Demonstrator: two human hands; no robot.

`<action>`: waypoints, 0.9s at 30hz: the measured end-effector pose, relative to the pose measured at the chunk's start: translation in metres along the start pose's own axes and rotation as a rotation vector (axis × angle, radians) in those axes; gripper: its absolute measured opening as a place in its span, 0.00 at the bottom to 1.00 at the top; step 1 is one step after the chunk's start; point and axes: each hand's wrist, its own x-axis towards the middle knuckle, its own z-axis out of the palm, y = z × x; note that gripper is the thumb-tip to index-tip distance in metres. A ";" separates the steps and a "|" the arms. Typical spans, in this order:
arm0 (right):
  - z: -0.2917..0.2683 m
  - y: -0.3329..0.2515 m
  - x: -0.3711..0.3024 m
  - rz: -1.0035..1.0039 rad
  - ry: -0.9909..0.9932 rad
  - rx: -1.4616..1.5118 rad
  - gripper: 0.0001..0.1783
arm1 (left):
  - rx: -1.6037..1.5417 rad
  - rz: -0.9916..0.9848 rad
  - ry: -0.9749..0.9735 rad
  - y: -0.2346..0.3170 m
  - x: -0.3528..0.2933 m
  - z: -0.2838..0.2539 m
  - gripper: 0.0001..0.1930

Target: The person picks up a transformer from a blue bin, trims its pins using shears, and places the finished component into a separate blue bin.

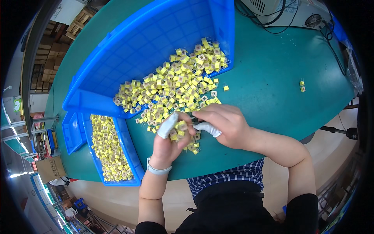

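Head view: the half-curled left hand (165, 147) holds several yellow-taped transformers (180, 125); just right of them, the right hand (232, 126) bends inward, its grip impossible to tell.

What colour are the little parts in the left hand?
The parts look mainly yellow; head view.

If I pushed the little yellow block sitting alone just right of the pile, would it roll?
Probably not: the yellow block looks boxy and flat-sided, so it would likely slide on the green table. It's probably light, being tiny compared with the right hand. Its thin wires look like they might bend.
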 end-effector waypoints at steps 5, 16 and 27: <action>-0.001 0.002 0.000 0.058 0.060 0.029 0.21 | -0.481 0.119 -0.234 0.002 0.002 -0.004 0.18; -0.003 0.000 0.003 0.125 0.098 0.058 0.20 | 1.236 0.422 0.230 0.023 -0.006 0.017 0.12; -0.002 -0.001 0.003 0.137 0.110 0.035 0.18 | 1.857 0.233 0.170 0.011 -0.016 0.028 0.19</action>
